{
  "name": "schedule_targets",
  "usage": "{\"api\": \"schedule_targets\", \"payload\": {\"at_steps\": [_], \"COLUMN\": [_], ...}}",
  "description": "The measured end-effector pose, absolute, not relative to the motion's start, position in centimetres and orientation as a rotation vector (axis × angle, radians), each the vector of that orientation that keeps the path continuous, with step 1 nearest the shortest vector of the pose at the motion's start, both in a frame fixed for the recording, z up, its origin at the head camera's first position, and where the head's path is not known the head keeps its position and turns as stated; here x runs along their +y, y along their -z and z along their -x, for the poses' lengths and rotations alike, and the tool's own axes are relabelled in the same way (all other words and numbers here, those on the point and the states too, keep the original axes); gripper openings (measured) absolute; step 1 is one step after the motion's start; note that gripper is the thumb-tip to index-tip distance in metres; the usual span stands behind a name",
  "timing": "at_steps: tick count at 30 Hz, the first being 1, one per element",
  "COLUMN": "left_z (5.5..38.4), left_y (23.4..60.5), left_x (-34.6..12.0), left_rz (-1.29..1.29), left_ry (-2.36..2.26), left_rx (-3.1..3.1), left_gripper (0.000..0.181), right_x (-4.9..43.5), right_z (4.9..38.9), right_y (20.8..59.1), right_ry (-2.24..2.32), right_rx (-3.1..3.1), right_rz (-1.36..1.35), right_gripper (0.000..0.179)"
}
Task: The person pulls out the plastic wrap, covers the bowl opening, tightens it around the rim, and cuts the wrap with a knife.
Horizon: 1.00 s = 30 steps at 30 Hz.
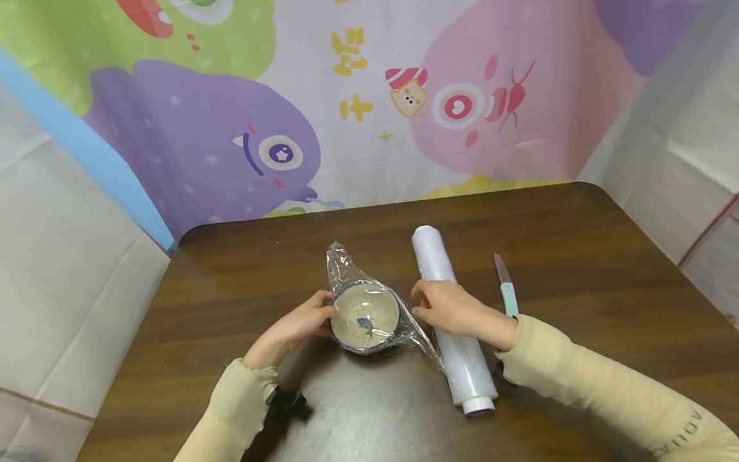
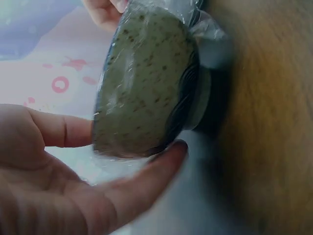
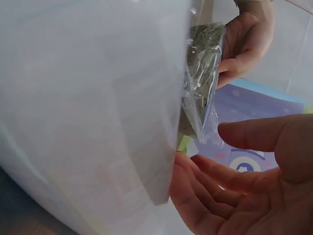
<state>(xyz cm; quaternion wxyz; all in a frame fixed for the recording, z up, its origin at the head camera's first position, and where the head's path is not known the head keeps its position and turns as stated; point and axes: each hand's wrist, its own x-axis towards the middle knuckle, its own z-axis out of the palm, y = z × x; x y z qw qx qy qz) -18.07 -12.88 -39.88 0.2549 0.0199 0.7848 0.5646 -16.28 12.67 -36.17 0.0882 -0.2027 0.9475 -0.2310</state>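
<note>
A speckled bowl (image 1: 366,317) with a blue fish painted inside stands on the table, with clear cling film (image 1: 342,263) stretched across it. Loose film bunches out at its far left and on its right side. My left hand (image 1: 297,324) grips the bowl's left side, thumb at the rim and fingers against the outer wall, as the left wrist view shows. Between the bowl and the knife lies a white roll of cling film (image 1: 469,366). Over this roll is my right hand (image 1: 453,308), its thumb apart from its loosely bent fingers and nothing held between them.
To the right of the roll lies a small knife (image 1: 508,292) with a mint handle, its blade pointing away; the sleeve partly covers the handle's end. The brown wooden table (image 1: 242,276) ends at a cartoon-printed cloth (image 1: 369,160) behind.
</note>
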Motion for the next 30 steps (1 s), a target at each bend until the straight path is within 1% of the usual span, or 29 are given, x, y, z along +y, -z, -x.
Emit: {"api": "schedule_targets", "payload": {"at_steps": [7, 9, 13, 19, 22, 25, 30], "left_z": [18.9, 19.3, 19.6, 19.9, 20.1, 20.4, 20.6], "left_y": [38.9, 39.1, 39.8, 40.7, 40.7, 40.6, 40.4], "left_x": [-12.1, -11.9, -11.8, -12.2, -12.5, -12.8, -13.3], "left_rz": [-0.111, -0.158, -0.222, -0.284, -0.312, -0.315, -0.326], "left_ry": [-1.287, -1.306, -1.318, -1.322, -1.304, -1.288, -1.264], "left_rx": [2.721, 2.683, 2.455, 2.356, 2.370, 2.372, 2.353], "left_gripper": [0.035, 0.035, 0.038, 0.035, 0.036, 0.036, 0.037], "right_x": [13.1, 13.3, 13.8, 15.1, 15.8, 16.3, 16.5], "right_z": [16.0, 15.9, 15.5, 15.4, 15.3, 15.1, 14.9], "right_y": [36.2, 36.3, 36.5, 36.7, 36.7, 36.7, 36.7], "right_ry": [0.552, 0.505, 0.372, 0.303, 0.314, 0.348, 0.483], "right_rx": [2.782, 2.772, 2.770, 2.732, 2.710, 2.695, 2.686], "right_rz": [0.699, 0.754, 0.858, 0.957, 1.050, 1.104, 1.056], "right_gripper": [0.019, 0.020, 0.030, 0.042, 0.040, 0.034, 0.022]}}
